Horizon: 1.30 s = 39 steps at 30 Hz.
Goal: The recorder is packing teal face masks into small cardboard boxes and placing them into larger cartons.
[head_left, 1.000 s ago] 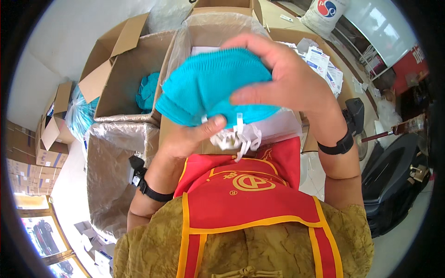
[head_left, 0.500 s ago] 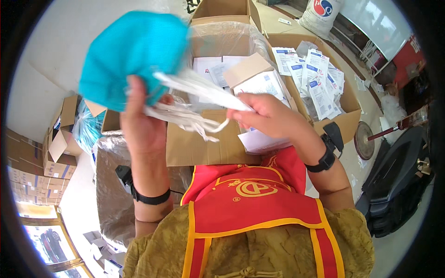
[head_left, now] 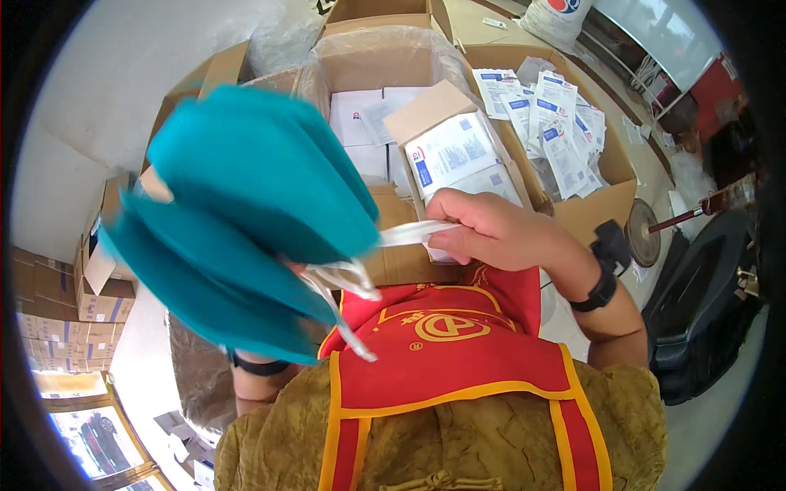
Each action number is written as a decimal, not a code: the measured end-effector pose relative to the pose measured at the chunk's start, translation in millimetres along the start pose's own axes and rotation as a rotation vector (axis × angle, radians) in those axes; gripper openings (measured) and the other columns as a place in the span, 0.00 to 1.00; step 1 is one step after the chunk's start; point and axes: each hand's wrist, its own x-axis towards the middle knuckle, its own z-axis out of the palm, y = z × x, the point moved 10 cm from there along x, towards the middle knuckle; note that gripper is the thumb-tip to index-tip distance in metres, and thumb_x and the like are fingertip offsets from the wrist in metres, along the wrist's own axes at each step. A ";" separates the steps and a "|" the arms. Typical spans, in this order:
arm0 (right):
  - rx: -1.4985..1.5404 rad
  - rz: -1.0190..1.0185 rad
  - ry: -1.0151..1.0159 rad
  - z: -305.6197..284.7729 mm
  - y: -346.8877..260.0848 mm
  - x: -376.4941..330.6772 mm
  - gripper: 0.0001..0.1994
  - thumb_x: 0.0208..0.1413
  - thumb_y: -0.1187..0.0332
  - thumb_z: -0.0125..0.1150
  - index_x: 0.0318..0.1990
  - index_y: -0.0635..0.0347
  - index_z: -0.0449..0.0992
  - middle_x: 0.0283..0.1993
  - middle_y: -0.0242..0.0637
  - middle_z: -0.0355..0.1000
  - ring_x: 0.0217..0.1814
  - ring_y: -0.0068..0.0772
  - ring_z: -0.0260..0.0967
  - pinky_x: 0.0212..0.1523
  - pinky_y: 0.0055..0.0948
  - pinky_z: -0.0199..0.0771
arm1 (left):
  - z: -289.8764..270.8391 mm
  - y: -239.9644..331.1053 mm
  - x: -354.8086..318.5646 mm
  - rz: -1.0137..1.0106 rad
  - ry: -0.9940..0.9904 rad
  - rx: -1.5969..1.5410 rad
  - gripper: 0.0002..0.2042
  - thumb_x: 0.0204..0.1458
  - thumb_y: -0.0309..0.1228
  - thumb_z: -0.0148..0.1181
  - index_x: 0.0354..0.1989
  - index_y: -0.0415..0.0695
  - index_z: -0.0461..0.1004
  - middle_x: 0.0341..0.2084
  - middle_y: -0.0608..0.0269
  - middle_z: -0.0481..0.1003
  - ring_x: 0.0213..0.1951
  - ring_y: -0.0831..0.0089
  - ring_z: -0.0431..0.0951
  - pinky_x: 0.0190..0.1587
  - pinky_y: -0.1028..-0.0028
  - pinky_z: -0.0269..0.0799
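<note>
A bundle of teal face masks (head_left: 254,172), blurred by motion, is held up at the left in front of me. My left hand (head_left: 295,267) is behind it, mostly hidden; only a bit of finger shows at the fold, and the bundle rests in its grip. White straps (head_left: 409,234) run from the bundle to my right hand (head_left: 487,229), whose thumb and fingers pinch their ends. Other loose straps (head_left: 348,282) dangle below the bundle, over my red apron (head_left: 450,376).
An open carton (head_left: 372,57) with a plastic liner holds white boxes (head_left: 354,114). A smaller open box (head_left: 458,151) of white packets leans by it. Another carton (head_left: 610,192) holds loose white packets (head_left: 553,114). Stacked cartons (head_left: 57,303) stand left; a black chair (head_left: 696,303) stands right.
The mask bundle has tipped down toward me and fanned apart, now covering my left hand. My right hand has moved slightly right and down, drawing the straps out.
</note>
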 end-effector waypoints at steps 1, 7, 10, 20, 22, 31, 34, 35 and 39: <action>-0.136 0.016 -0.037 -0.4 -14.4 -2.9 0.10 0.61 0.62 0.49 0.37 0.60 0.65 0.20 0.37 0.66 0.24 0.32 0.67 0.26 0.31 0.64 | 12.9 -0.7 -5.9 -0.079 -0.041 0.199 0.15 0.53 0.41 0.53 0.42 0.44 0.72 0.30 0.61 0.67 0.23 0.76 0.67 0.31 0.78 0.71; -0.125 -0.008 -0.221 2.1 -14.6 -2.4 0.09 0.61 0.65 0.50 0.37 0.62 0.68 0.24 0.38 0.70 0.26 0.37 0.70 0.28 0.30 0.68 | 55.1 -36.2 -1.8 -0.525 -0.356 1.378 0.20 0.39 0.29 0.62 0.45 0.45 0.70 0.48 0.48 0.67 0.41 0.51 0.75 0.39 0.67 0.73; -0.247 -0.171 -0.230 7.6 -25.9 0.0 0.09 0.59 0.65 0.51 0.38 0.63 0.69 0.25 0.42 0.71 0.27 0.45 0.70 0.30 0.35 0.69 | 64.7 -39.5 0.0 -0.478 -0.421 1.598 0.15 0.39 0.27 0.59 0.39 0.43 0.68 0.36 0.54 0.68 0.33 0.56 0.75 0.33 0.66 0.72; -0.700 0.008 -0.230 13.1 -31.5 -13.1 0.07 0.54 0.67 0.54 0.32 0.62 0.70 0.26 0.46 0.70 0.31 0.53 0.70 0.29 0.44 0.69 | 72.2 -42.2 0.2 -0.393 -0.592 1.718 0.11 0.41 0.27 0.55 0.36 0.43 0.66 0.25 0.60 0.64 0.23 0.64 0.72 0.26 0.69 0.69; -0.705 -0.037 -0.235 9.0 -44.1 -19.3 0.06 0.52 0.70 0.49 0.34 0.64 0.68 0.27 0.49 0.71 0.31 0.52 0.72 0.30 0.45 0.71 | 66.7 -33.4 -6.4 -0.352 -0.498 1.674 0.13 0.40 0.28 0.56 0.38 0.43 0.67 0.25 0.60 0.65 0.24 0.64 0.72 0.25 0.69 0.69; -0.716 0.101 -0.281 5.1 -67.4 -79.9 0.05 0.51 0.68 0.50 0.30 0.59 0.64 0.24 0.43 0.68 0.27 0.47 0.71 0.22 0.43 0.69 | 48.4 0.6 -29.8 -0.119 -0.319 1.850 0.18 0.34 0.34 0.62 0.35 0.39 0.71 0.23 0.61 0.72 0.20 0.67 0.74 0.19 0.72 0.68; -0.598 0.138 -0.365 2.2 -70.6 -97.4 0.06 0.50 0.67 0.51 0.32 0.57 0.64 0.25 0.40 0.67 0.28 0.45 0.71 0.21 0.41 0.69 | 55.3 8.4 -34.2 -0.099 -0.320 1.896 0.16 0.33 0.34 0.62 0.31 0.40 0.71 0.20 0.62 0.70 0.18 0.69 0.73 0.17 0.73 0.67; -0.590 0.143 -0.403 0.9 -67.4 -101.8 0.06 0.49 0.66 0.52 0.32 0.56 0.64 0.25 0.39 0.66 0.28 0.44 0.70 0.21 0.40 0.69 | 56.7 7.7 -35.4 -0.140 -0.334 1.883 0.15 0.32 0.33 0.62 0.30 0.41 0.71 0.19 0.63 0.70 0.17 0.70 0.73 0.17 0.74 0.67; -0.610 0.210 -0.354 -1.4 -72.6 -119.9 0.07 0.48 0.67 0.53 0.32 0.57 0.65 0.24 0.38 0.66 0.28 0.44 0.70 0.21 0.40 0.69 | 47.7 4.3 -38.5 -0.111 -0.264 1.762 0.14 0.31 0.33 0.61 0.28 0.42 0.70 0.18 0.64 0.69 0.16 0.71 0.72 0.17 0.75 0.66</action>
